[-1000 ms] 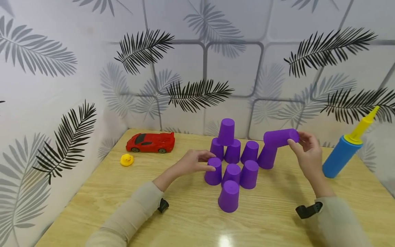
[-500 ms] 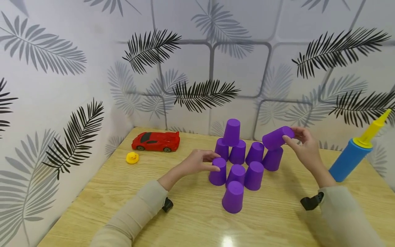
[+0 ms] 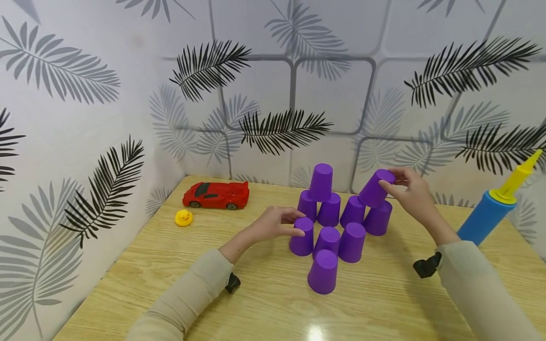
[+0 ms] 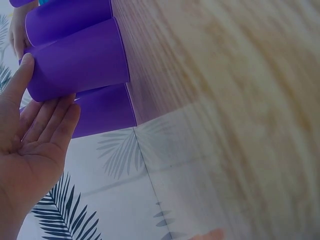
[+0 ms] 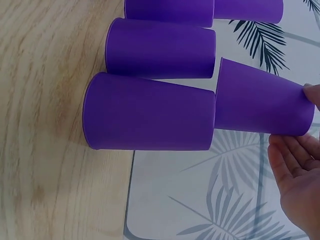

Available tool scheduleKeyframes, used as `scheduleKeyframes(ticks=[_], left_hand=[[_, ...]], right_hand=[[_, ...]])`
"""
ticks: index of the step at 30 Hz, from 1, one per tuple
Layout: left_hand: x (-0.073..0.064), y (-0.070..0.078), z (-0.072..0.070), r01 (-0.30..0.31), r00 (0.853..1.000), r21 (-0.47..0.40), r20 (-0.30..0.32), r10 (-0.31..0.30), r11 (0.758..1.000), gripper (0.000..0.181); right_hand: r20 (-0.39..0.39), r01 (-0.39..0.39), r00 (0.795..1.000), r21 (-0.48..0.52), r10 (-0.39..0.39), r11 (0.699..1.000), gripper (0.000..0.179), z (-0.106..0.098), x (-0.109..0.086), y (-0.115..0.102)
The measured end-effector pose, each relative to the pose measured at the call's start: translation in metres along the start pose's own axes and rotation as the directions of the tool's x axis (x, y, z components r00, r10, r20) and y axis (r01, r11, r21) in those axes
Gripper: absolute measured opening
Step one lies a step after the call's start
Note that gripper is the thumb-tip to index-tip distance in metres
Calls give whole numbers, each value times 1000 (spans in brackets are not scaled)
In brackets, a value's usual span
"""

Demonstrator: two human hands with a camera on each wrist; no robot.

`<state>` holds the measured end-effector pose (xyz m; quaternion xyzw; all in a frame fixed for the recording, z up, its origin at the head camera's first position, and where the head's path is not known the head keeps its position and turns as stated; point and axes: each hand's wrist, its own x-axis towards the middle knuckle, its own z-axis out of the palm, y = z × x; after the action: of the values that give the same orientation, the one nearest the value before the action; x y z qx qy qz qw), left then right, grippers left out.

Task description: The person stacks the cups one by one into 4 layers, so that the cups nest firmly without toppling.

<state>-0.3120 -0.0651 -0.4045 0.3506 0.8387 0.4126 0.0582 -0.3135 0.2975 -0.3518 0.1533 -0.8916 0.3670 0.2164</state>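
Observation:
In the head view, my right hand [image 3: 413, 194] pinches an upside-down purple cup [image 3: 373, 190] near its closed end, thumb on one side and fingers on the other. That cup leans slightly, its rim on the tops of two purple cups; the right wrist view shows its rim touching the near cup [image 5: 150, 115]. My left hand [image 3: 271, 224] holds its thumb and fingers about the upper part of another upturned cup [image 3: 301, 240], which stands on the table. Beside it are two more cups, with a single cup [image 3: 323, 272] in front.
A purple cup [image 3: 321, 183] sits on top of two others at the back left of the group. The red toy car [image 3: 216, 195] and a yellow rubber duck [image 3: 184, 218] lie at the left. On the right stands a blue and yellow hand pump [image 3: 486, 218], near the patterned wall.
My right hand has turned its cup from nearly sideways to almost upright, rim down, and shifted it onto the two cups below. My left hand stays at its cup. The head view swung slightly.

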Motion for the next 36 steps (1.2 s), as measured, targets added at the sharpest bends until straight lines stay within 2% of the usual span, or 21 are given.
scheduleKeyframes(ticks=[10, 17, 20, 22, 24, 27, 28, 30, 36], left_hand=[[-2, 0, 1, 4, 1000, -1, -1, -4, 1000, 44], [5, 3, 5, 3, 1000, -9, 13, -3, 1000, 43], [8, 6, 7, 4, 1000, -1, 19, -4, 1000, 44], [8, 6, 7, 8, 1000, 4, 21, -8, 1000, 43], [8, 6, 8, 17, 1000, 3, 19, -17, 1000, 43], [6, 5, 8, 22, 1000, 7, 19, -22, 1000, 43], [4, 5, 7, 20, 1000, 10, 18, -20, 1000, 43], [1, 6, 4, 10, 1000, 6, 13, -10, 1000, 43], [-6, 21, -16, -19, 999, -62, -36, 17, 998, 44]], right_hand=[[21, 12, 1000, -52, -10, 999, 47, 3, 8, -4], [36, 10, 999, -49, -8, 999, 51, -5, 2, 0], [-4, 22, 1000, -46, -22, 999, 52, -8, -7, 2], [-77, 55, 995, -62, -59, 997, 50, -9, -15, 3], [-166, 105, 979, -93, -119, 990, 46, -8, -24, 2], [-256, 193, 941, -138, -223, 971, 43, -5, -41, 1], [-265, 216, 932, -141, -247, 966, 43, -4, -47, 1], [-256, 244, 928, -127, -269, 962, 45, -2, -58, 0], [-157, 248, 954, -70, -257, 966, 45, 3, -79, -1]])
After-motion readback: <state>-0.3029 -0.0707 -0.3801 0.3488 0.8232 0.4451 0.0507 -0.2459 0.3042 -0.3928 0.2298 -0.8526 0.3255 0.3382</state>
